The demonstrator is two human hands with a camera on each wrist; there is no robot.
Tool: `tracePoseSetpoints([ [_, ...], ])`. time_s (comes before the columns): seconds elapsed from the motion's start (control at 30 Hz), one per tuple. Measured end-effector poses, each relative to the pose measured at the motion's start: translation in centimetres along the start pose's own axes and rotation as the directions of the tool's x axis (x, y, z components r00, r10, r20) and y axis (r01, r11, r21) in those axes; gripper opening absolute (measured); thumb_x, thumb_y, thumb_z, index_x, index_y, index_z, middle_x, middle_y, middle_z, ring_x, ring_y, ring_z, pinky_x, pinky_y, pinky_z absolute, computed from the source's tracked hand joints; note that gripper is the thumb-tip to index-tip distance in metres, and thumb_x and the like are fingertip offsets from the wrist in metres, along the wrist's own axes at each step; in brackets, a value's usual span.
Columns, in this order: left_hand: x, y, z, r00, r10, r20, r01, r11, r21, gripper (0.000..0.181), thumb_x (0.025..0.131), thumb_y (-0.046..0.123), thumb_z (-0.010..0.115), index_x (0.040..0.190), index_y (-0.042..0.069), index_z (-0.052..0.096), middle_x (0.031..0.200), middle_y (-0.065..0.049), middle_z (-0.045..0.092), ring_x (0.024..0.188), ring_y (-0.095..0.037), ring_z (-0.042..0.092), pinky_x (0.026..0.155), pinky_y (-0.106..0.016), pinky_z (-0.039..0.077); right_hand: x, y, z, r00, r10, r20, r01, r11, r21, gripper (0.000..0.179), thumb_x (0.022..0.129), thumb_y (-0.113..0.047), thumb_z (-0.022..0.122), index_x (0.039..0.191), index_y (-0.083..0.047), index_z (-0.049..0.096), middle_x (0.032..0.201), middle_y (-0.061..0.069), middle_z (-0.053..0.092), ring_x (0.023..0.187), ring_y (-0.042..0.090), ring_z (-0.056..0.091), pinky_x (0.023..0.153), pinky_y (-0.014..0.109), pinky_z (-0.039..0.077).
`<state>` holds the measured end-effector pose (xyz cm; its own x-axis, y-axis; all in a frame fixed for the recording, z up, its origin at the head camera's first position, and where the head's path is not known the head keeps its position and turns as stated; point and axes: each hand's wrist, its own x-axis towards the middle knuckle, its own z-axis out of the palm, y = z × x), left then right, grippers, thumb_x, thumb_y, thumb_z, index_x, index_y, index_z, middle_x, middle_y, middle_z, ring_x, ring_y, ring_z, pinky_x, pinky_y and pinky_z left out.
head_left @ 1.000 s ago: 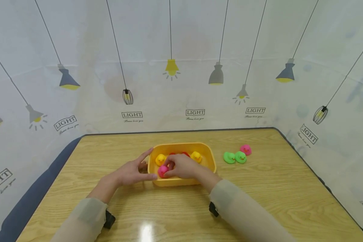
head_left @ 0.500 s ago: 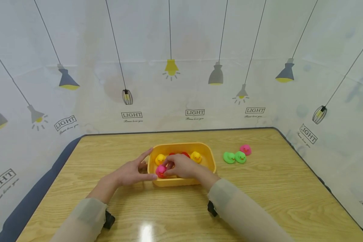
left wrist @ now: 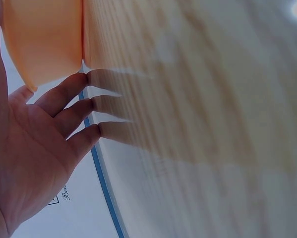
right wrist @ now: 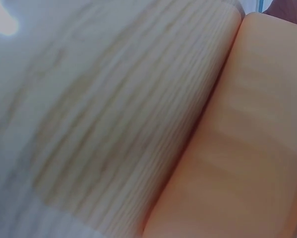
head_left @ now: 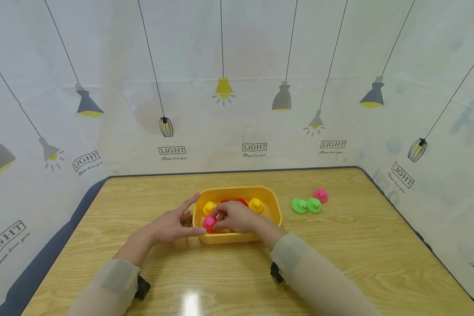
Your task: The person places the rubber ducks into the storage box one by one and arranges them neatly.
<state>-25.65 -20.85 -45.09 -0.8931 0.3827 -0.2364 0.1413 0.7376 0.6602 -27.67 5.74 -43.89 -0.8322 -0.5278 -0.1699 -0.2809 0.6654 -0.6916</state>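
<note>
A pink rubber duck point(head_left: 209, 223) sits in the near left corner of a yellow plastic basket point(head_left: 241, 238). My right hand point(head_left: 238, 216) reaches into the basket from the right, its thumb and index finger pinching the duck's right side. At the basket's left end, my left hand point(head_left: 167, 225) has its thumb and index finger spread along the rim, thumb toward the near corner. In the left wrist view the other fingers of this hand point(left wrist: 39, 124) extend below the basket wall point(left wrist: 44, 39) to the tabletop.
Inside the basket, yellow ducks point(head_left: 209, 208) point(head_left: 256, 205) stand left and right; red pieces point(head_left: 242, 202) show partly behind my right hand. Two green ducks point(head_left: 299, 206) point(head_left: 314, 205) and another pink duck point(head_left: 321, 195) lie right of the basket on the wooden table point(head_left: 359, 245). A lamp-printed curtain point(head_left: 237, 123) surrounds the table.
The pink duck in the basket has shifted slightly left, into the near left corner. My right hand has moved a little left with it; my left hand stays put.
</note>
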Motion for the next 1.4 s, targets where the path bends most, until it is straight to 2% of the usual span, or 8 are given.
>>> tracePoseSetpoints([
  [0.27,-0.1,0.1,0.0,1.0,0.014,-0.002,-0.014,1.0,0.011,0.114,0.089,0.077,0.077,0.174,0.053,0.006,0.166,-0.028,0.051,0.152,-0.052,0.05,0.123,-0.078,0.037,-0.6,0.5,-0.9,0.999,-0.039,-0.019,0.04,0.999,0.008,0.024,0.1,-0.029,0.084,0.121,-0.019,0.078,0.104,-0.006,0.074,0.099,0.018,0.066,0.095,0.034,0.059],
  [0.37,-0.2,0.1,-0.1,1.0,0.017,-0.006,-0.017,1.0,0.021,0.114,0.089,0.076,0.077,0.174,0.052,0.006,0.165,-0.028,0.052,0.152,-0.052,0.051,0.123,-0.077,0.037,-1.1,0.8,-1.4,1.0,-0.024,-0.02,0.024,1.0,0.019,0.027,0.101,-0.028,0.083,0.124,-0.016,0.077,0.105,-0.005,0.073,0.101,0.018,0.065,0.098,0.036,0.058],
  [0.5,-0.1,0.1,-0.1,1.0,0.0,-0.009,0.001,1.0,0.027,0.114,0.087,0.077,0.077,0.174,0.052,0.007,0.166,-0.027,0.052,0.152,-0.052,0.051,0.124,-0.077,0.036,-2.1,1.1,-2.4,1.0,-0.009,-0.025,0.01,1.0,0.008,0.027,0.101,-0.028,0.082,0.125,-0.015,0.077,0.104,-0.005,0.072,0.099,0.018,0.065,0.095,0.035,0.058],
  [0.6,-0.1,0.1,0.0,1.0,-0.016,-0.007,0.016,1.0,0.027,0.114,0.087,0.078,0.077,0.174,0.054,0.007,0.167,-0.027,0.05,0.153,-0.053,0.049,0.123,-0.079,0.036,-2.9,1.6,-3.2,0.998,-0.048,-0.038,0.048,0.999,-0.012,0.028,0.101,-0.028,0.082,0.125,-0.014,0.077,0.102,-0.005,0.073,0.095,0.017,0.064,0.09,0.033,0.057],
  [0.83,-0.1,0.1,0.0,0.999,-0.034,-0.008,0.034,0.999,0.011,0.114,0.086,0.078,0.078,0.172,0.058,0.005,0.168,-0.026,0.05,0.154,-0.052,0.048,0.123,-0.078,0.036,-5.8,2.8,-5.8,0.988,-0.135,-0.076,0.13,0.989,-0.065,0.026,0.101,-0.03,0.082,0.123,-0.016,0.077,0.101,-0.006,0.074,0.088,0.018,0.063,0.08,0.029,0.054],
  [1.0,-0.1,0.2,0.0,1.0,-0.027,-0.006,0.027,0.999,0.02,0.114,0.087,0.078,0.077,0.173,0.056,0.005,0.168,-0.026,0.049,0.154,-0.053,0.047,0.124,-0.078,0.035,-8.4,4.3,-7.7,0.986,-0.134,-0.104,0.129,0.99,-0.051,0.026,0.101,-0.032,0.082,0.123,-0.02,0.077,0.102,-0.006,0.074,0.083,0.019,0.063,0.073,0.027,0.053],
  [1.2,0.0,0.4,0.0,0.999,-0.032,-0.004,0.032,0.999,0.017,0.114,0.087,0.077,0.078,0.173,0.056,0.005,0.168,-0.028,0.048,0.154,-0.053,0.047,0.124,-0.078,0.034,-11.1,7.1,-9.7,0.98,-0.12,-0.156,0.116,0.993,-0.039,0.027,0.101,-0.028,0.083,0.124,-0.016,0.077,0.102,-0.002,0.075,0.079,0.019,0.062,0.067,0.024,0.052],
  [1.4,0.0,0.3,0.1,0.999,-0.041,-0.005,0.041,0.999,0.015,0.114,0.088,0.075,0.079,0.172,0.058,0.005,0.168,-0.027,0.048,0.154,-0.053,0.047,0.124,-0.079,0.034,-13.7,10.0,-11.3,0.979,-0.086,-0.183,0.084,0.996,-0.016,0.028,0.102,-0.026,0.081,0.125,-0.011,0.076,0.104,0.001,0.077,0.08,0.017,0.061,0.068,0.024,0.052],
])
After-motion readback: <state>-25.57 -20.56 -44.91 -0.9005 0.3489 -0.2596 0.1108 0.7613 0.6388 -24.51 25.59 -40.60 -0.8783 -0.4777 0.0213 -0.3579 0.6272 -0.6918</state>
